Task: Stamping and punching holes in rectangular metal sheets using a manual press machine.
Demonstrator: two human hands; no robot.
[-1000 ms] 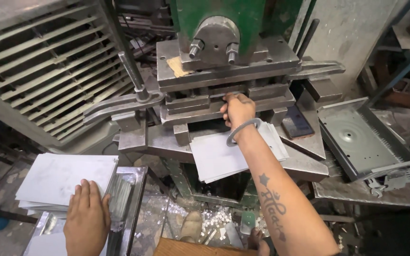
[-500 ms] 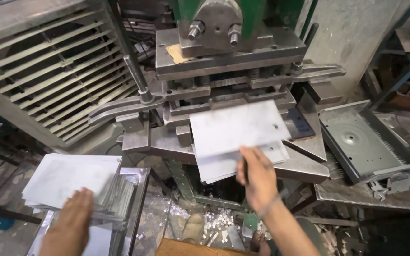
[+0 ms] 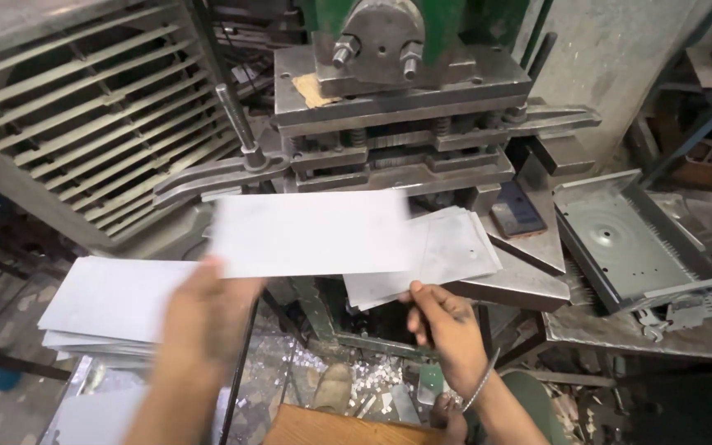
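Observation:
My left hand (image 3: 208,317) holds up a blurred white metal sheet (image 3: 311,233) by its lower left edge, in front of the green and grey press (image 3: 397,91). Below and left of it lies a stack of the same white sheets (image 3: 113,301). My right hand (image 3: 448,328), with a bangle on the wrist, sits just below a small pile of sheets (image 3: 451,247) on the press table. Its fingertips are at the pile's lower edge and nothing is gripped in it.
A grey sheet-metal tray (image 3: 620,239) lies on the bench at the right. A louvred metal panel (image 3: 84,107) leans at the left, with a lever (image 3: 232,124) beside the press. Metal scraps (image 3: 372,383) and a wooden stool top (image 3: 331,428) lie below.
My right hand pulled a sheet out of the press, laid it on the pile and let go. My left hand lifted a sheet off the left stack and swung it up toward the press.

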